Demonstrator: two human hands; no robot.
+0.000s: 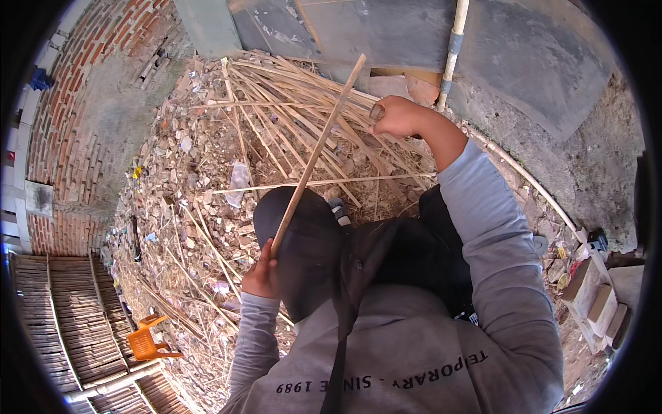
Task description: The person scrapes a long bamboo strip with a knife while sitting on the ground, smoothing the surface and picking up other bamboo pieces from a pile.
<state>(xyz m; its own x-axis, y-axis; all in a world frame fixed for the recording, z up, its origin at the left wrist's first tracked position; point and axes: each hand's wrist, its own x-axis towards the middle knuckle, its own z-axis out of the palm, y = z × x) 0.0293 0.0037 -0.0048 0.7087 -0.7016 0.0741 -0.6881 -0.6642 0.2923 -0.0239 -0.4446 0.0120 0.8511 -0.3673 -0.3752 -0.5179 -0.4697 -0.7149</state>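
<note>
The left hand [259, 277] grips the near end of a long wooden stick [318, 152]; the right hand [400, 117] is curled closed around a greyish object [376, 112] I can't make out. This stick looks mid-work, I'd judge. Beyond, loose strips [276, 90] lie heaped on rubble [165, 159]; whether they're finished or waiting, I can't tell.

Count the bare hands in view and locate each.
2: the left hand at the lower end of the long strip, the right hand to the right of that strip's upper part. Neither is hidden.
</note>
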